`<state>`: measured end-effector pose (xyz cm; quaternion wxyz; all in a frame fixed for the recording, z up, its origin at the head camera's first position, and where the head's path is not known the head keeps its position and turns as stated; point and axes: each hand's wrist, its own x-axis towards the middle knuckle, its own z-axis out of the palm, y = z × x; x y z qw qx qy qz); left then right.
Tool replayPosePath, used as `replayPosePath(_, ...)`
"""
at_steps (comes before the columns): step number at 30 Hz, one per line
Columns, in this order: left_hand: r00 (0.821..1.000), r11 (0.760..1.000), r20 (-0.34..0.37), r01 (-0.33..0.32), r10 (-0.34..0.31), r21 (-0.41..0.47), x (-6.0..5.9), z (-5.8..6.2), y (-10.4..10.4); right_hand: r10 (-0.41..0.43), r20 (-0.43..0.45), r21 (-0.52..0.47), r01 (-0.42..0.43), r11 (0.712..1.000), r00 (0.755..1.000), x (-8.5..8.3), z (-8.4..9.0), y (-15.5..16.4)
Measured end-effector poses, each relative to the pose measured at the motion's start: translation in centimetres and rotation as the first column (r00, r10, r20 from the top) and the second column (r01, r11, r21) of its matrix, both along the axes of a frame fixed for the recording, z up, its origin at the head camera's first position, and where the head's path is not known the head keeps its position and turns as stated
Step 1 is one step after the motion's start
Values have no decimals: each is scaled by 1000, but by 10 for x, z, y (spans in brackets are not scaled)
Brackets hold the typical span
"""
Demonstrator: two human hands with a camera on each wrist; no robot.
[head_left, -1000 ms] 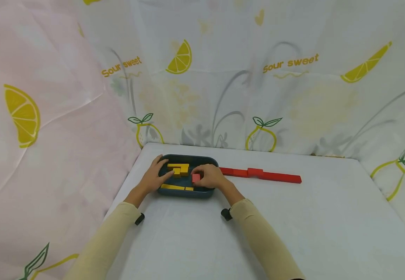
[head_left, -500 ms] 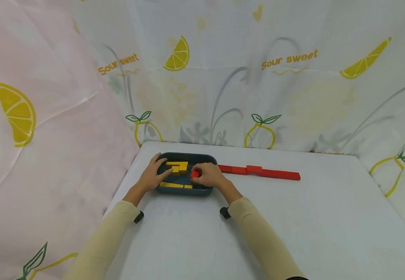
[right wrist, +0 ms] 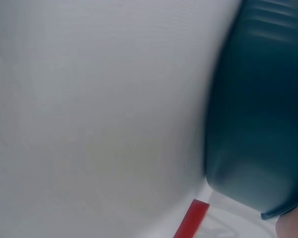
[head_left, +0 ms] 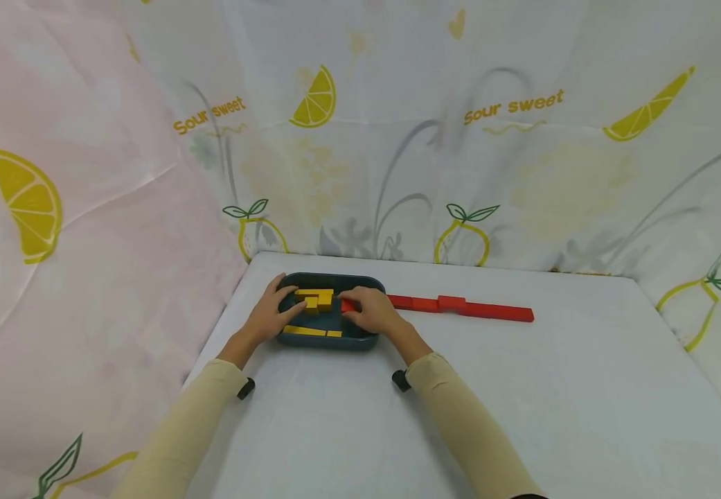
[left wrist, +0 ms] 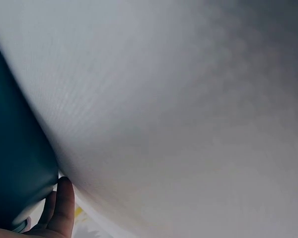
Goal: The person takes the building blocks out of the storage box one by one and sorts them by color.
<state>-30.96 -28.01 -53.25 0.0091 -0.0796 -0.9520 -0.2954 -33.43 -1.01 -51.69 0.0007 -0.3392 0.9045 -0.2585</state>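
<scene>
A dark teal tray (head_left: 360, 344) with raised walls stands at the back left of the white table. My left hand (head_left: 266, 315) grips its left end, with some fingers along the outer wall in the left wrist view and the thumb inside beside the yellow blocks (head_left: 325, 299). My right hand (head_left: 372, 312) reaches over the right end and pinches a small red block (head_left: 347, 305), partly covered by the fingers. Along the near inner wall lie flat yellow blocks (head_left: 304, 331). The right wrist view shows mostly the tray's outer wall (right wrist: 258, 114).
A row of red blocks (head_left: 497, 312) runs rightward from the tray across the table (head_left: 553, 388); one stands slightly higher than its neighbours. Behind the table hangs a lemon-print cloth (head_left: 397, 159), and a pinkish one (head_left: 117, 277) closes the left side.
In my right hand, the red block has turned and shifted slightly toward the far side inside the tray; the fingers cover more of it. My left hand stays at the tray's left end.
</scene>
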Motion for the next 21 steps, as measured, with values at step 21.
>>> replayPosePath(21,1000,1000,0,-2,2,4,0,-2,-1,-85,52,-218,94,971,995,4,-5,1)
